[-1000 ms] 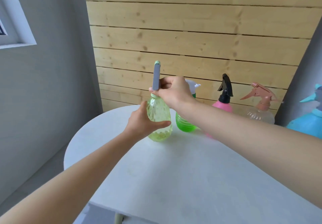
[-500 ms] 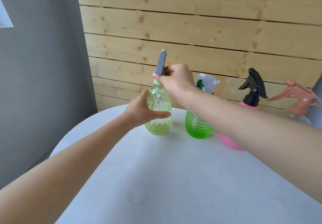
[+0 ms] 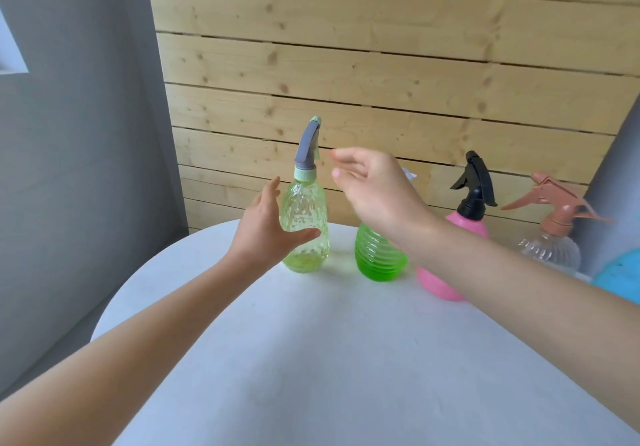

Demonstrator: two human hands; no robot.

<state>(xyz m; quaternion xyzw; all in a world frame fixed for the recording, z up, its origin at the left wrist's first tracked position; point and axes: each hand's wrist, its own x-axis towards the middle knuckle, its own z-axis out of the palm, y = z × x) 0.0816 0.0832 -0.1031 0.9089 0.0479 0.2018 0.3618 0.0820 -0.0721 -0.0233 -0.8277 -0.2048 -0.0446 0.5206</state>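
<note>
A pale green clear spray bottle (image 3: 306, 223) with a grey trigger head stands upright at the back of the white round table (image 3: 346, 359). My left hand (image 3: 266, 230) hovers open at its left side, fingers spread, thumb in front of the bottle's lower body. My right hand (image 3: 374, 189) is open in the air just right of the grey head, fingers relaxed and holding nothing. Neither hand grips the bottle.
Right of it stand a bright green ribbed bottle (image 3: 379, 255), a pink bottle with a black head (image 3: 467, 237), a clear bottle with a salmon head (image 3: 550, 237) and a blue one (image 3: 620, 272) at the edge. A wooden plank wall (image 3: 381, 64) stands behind.
Both hands have let go of the pale green bottle: the left opened off its body, the right came off the trigger head and drew back to the right.
</note>
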